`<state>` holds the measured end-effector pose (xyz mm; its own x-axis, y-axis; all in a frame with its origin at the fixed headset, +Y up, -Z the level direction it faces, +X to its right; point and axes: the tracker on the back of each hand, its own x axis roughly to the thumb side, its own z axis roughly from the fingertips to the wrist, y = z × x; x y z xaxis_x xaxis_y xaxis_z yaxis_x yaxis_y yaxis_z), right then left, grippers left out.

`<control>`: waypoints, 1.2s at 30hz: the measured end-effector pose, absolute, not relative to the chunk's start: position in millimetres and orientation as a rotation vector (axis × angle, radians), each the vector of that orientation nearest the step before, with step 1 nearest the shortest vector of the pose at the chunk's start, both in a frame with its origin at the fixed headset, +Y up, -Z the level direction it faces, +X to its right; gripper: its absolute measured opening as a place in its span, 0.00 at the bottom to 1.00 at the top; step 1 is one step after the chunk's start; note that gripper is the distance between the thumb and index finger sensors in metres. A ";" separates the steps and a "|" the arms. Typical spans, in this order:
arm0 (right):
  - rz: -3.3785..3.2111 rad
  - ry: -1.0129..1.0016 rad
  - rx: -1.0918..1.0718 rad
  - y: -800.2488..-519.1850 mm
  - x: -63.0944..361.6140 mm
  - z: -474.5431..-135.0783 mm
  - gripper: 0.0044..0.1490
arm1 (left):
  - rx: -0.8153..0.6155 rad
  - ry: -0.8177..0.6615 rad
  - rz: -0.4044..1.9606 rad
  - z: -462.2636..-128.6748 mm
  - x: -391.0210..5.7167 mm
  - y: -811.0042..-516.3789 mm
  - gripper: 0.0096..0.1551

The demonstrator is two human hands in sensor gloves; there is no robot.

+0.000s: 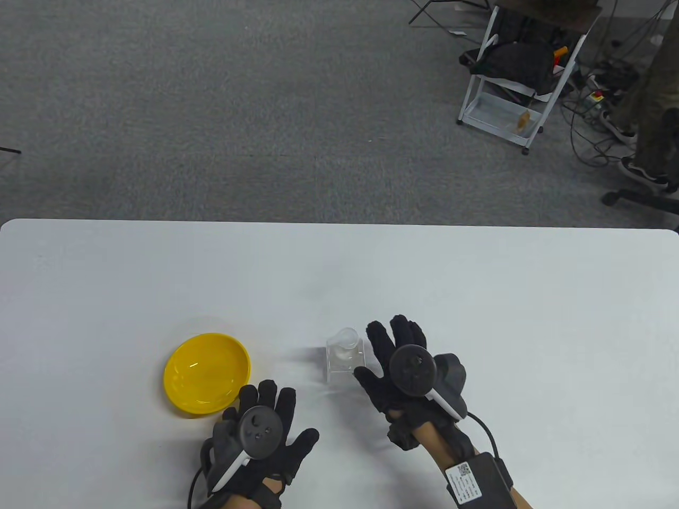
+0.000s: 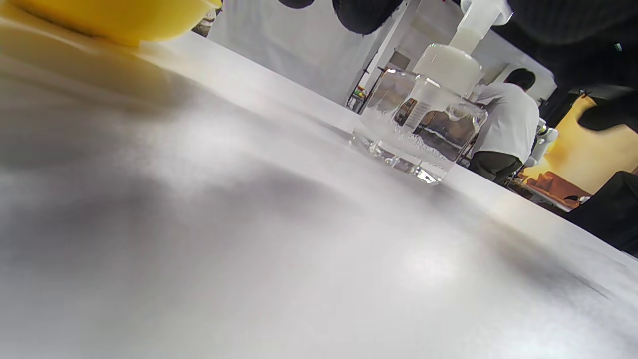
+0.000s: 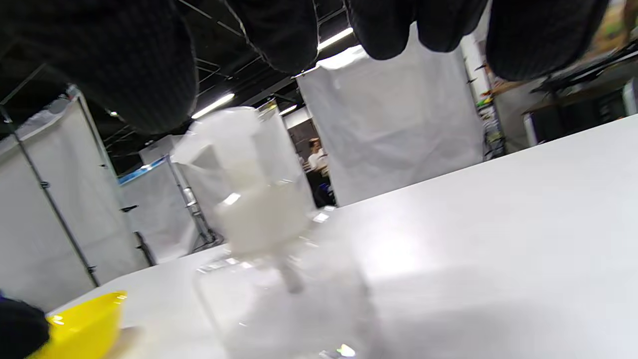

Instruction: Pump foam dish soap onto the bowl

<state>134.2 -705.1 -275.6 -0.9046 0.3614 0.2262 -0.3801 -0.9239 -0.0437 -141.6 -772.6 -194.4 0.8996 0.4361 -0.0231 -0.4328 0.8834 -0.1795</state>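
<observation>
A clear square foam soap bottle (image 1: 345,361) with a white pump head (image 1: 343,338) stands on the white table (image 1: 477,297). It also shows in the left wrist view (image 2: 421,124) and, blurred, in the right wrist view (image 3: 269,259). A yellow bowl (image 1: 207,372) sits to its left, empty; its rim shows in the left wrist view (image 2: 119,20) and the right wrist view (image 3: 84,319). My right hand (image 1: 392,360) is open just right of the bottle, fingers spread, apart from it. My left hand (image 1: 265,424) is open, palm down, in front of the bowl.
A white wheeled rack (image 1: 517,74) with dark items, cables and a chair base (image 1: 642,199) stand on the grey carpet beyond the table's far edge. A person's legs (image 1: 650,106) are at the far right.
</observation>
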 end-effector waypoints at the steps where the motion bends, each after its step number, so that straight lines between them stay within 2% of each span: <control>1: 2.752 -0.126 0.291 -708.9 137.8 -272.3 0.53 | -0.183 -0.018 0.453 -194.2 -141.6 -772.4 0.54; 7: 2.784 -0.032 0.217 -756.4 164.7 -244.9 0.54 | -0.176 -0.019 0.457 -193.0 -141.0 -768.9 0.54; 10: 2.788 0.093 0.223 -771.5 169.2 -240.1 0.54 | -0.176 -0.027 0.450 -192.8 -138.5 -768.3 0.54; 24: 2.766 0.123 0.219 -766.6 171.2 -236.8 0.51 | -0.204 -0.020 0.390 -200.6 -132.4 -769.2 0.53; 29: 2.754 0.120 0.207 -763.5 174.6 -237.7 0.48 | -0.080 0.126 0.371 -212.3 -159.3 -744.4 0.51; 34: 2.742 0.128 0.183 -763.6 182.0 -240.1 0.48 | -0.091 0.372 0.273 -230.0 -218.0 -726.8 0.53; 36: 2.737 0.125 0.176 -763.4 183.7 -240.7 0.48 | 0.004 0.482 0.253 -234.3 -242.3 -728.7 0.54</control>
